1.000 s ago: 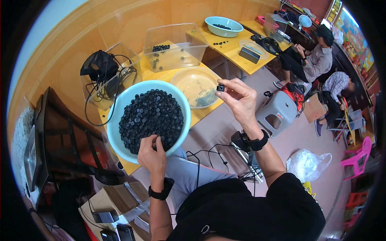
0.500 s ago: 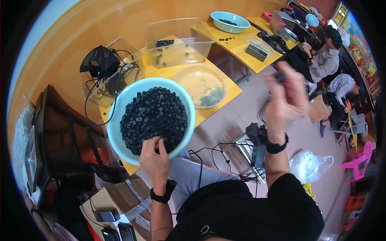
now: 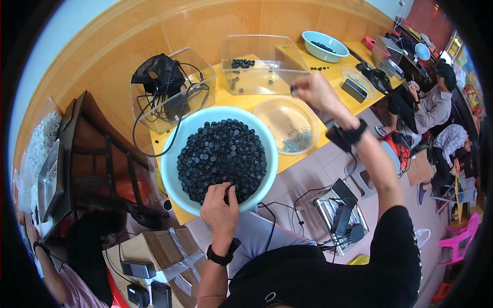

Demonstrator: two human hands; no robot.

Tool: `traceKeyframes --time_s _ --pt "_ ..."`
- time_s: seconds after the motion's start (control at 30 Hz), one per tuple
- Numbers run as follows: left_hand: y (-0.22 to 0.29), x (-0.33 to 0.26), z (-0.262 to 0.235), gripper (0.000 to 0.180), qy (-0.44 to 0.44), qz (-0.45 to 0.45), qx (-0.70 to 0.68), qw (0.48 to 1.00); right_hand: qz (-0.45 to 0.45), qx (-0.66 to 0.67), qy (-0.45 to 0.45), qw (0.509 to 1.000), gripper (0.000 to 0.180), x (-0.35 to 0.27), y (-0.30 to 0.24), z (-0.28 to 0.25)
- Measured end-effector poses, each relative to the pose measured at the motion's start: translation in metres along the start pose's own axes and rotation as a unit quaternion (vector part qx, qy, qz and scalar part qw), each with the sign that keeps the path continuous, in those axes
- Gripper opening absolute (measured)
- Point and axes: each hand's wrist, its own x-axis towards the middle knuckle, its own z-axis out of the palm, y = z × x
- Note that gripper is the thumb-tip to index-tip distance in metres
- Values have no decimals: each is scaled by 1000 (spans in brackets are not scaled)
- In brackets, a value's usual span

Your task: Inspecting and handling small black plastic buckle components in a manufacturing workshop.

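A light-blue basin (image 3: 169,169) heaped with small round black plastic caps (image 3: 221,154) stands before me. My left hand (image 3: 221,209) reaches over its near rim, fingers curled and tips down at the caps; what they pinch, if anything, I cannot make out. My right hand (image 3: 319,95) is stretched forward beyond the round tray, closed on one small black cap (image 3: 294,90) at its fingertips. Close to that hand is a clear plastic box (image 3: 264,69) with some black caps inside. The round clear tray (image 3: 262,115) holds a pile of small metallic pieces (image 3: 299,140).
Another clear box (image 3: 149,110) holds black mesh and cables. Farther right, a second blue basin (image 3: 318,38) stands on the yellow table (image 3: 292,163). Taped cardboard boxes (image 3: 159,246) sit at lower left. Cabled devices (image 3: 341,218) lie below on the right. Other people sit nearby.
My right hand has swung left and forward from the right side to the clear box, still carrying the cap. My left hand remains at the basin. The view has shifted.
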Motion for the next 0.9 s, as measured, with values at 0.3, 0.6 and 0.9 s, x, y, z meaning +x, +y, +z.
traceKeyframes --time_s 0.3,0.6,0.9 --pt "1 0 0 6 31 27 30 999 -105 -3 293 950 33 115 -25 -13" --pt "4 -1 -2 7 6 26 37 999 -192 213 351 891 35 -60 -121 -57" --pt "4 -2 0 6 29 44 45 998 14 207 258 944 11 -122 -68 20"
